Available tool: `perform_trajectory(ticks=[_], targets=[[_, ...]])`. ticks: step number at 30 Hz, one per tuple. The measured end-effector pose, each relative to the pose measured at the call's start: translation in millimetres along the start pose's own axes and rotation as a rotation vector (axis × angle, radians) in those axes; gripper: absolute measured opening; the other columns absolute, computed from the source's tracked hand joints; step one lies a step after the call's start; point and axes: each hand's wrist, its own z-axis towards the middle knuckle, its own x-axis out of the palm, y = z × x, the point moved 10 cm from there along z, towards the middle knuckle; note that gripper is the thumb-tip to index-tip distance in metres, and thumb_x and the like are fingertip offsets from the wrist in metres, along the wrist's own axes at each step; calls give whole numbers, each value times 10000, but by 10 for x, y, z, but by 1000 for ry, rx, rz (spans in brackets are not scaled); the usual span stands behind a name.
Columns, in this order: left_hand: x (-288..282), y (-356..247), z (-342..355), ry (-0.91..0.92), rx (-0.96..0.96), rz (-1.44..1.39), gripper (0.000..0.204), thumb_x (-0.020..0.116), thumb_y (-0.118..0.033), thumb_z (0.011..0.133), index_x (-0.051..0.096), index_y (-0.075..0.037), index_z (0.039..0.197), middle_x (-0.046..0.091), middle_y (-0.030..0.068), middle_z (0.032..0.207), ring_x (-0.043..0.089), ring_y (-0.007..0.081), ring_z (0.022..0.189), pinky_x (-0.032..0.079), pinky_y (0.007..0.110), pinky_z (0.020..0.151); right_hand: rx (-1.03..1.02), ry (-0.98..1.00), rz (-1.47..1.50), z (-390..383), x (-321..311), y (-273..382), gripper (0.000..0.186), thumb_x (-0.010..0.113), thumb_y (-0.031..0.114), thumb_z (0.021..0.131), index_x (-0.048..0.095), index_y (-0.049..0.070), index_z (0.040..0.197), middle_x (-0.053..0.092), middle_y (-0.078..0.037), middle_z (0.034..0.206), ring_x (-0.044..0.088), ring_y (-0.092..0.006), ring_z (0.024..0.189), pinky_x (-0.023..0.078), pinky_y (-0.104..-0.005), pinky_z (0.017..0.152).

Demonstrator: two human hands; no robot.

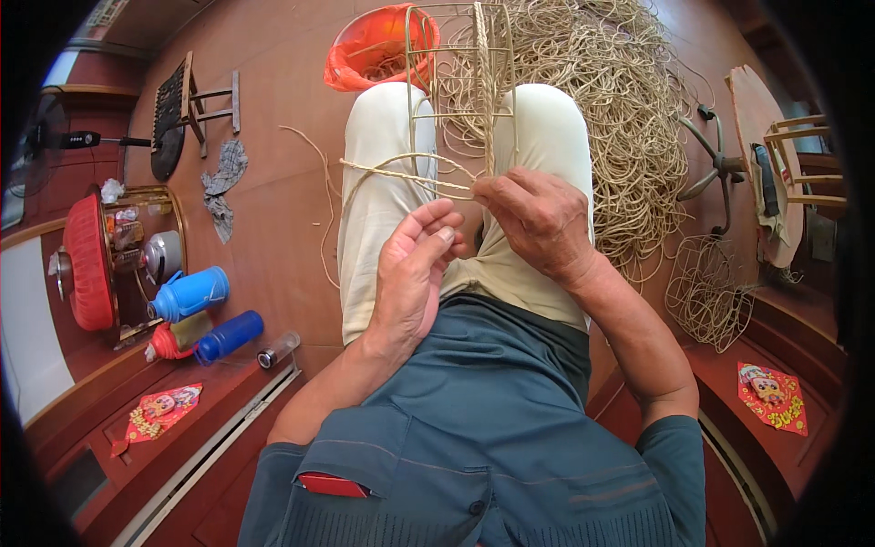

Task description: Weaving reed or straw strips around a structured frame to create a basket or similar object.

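Observation:
My right hand pinches a thin tan cord between thumb and fingers, just below the frame between my knees. From there the cord loops leftward over my left thigh. My left hand is beside it, palm up, with loosely curled fingers and nothing visible in them; its fingertips are just under the cord. A thin metal wire frame stands upright between my knees. Down its middle runs a braided strip of the same cord, ending near my right fingertips.
A large heap of tan cord covers the floor beyond my right knee. An orange bag-lined bucket stands by my left knee. To the left are a stool, a grey rag and blue flasks; to the right, a cord coil.

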Motion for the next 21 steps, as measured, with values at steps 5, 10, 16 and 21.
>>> perform_trajectory(ticks=[5, 10, 16, 21], targets=[[-20, 211, 115, 82, -45, -163, 409, 673, -61, 1047, 574, -25, 1442, 670, 56, 1250, 643, 139, 1024, 543, 310, 932, -41, -2, -34, -17, 19, 21, 206, 733, 144, 892, 736, 200, 1089, 735, 12, 959, 745, -219, 822, 573, -371, 693], [66, 227, 136, 143, -79, -262, 454, 663, -53, 1046, 547, -79, 1485, 667, 25, 1219, 614, 110, 946, 522, 293, 860, -72, 4, -47, -26, 6, 55, 182, 752, 170, 880, 728, 182, 1060, 702, 4, 945, 730, -221, 809, 564, -368, 695], [236, 202, 196, 274, -82, -192, 645, 658, -50, 1043, 417, -120, 1637, 611, 6, 1159, 543, 112, 885, 461, 272, 821, -50, 26, -40, -20, 23, 51, 188, 771, 185, 857, 724, 169, 1038, 682, -10, 932, 723, -238, 801, 562, -376, 700], [284, 170, 315, 240, 89, 357, 433, 664, -125, 1098, 566, -38, 1511, 654, 3, 1017, 554, 59, 803, 494, 247, 713, -44, 41, -34, -9, 23, 25, 212, 772, 178, 840, 729, 166, 1047, 684, -14, 933, 726, -247, 812, 565, -388, 712]])
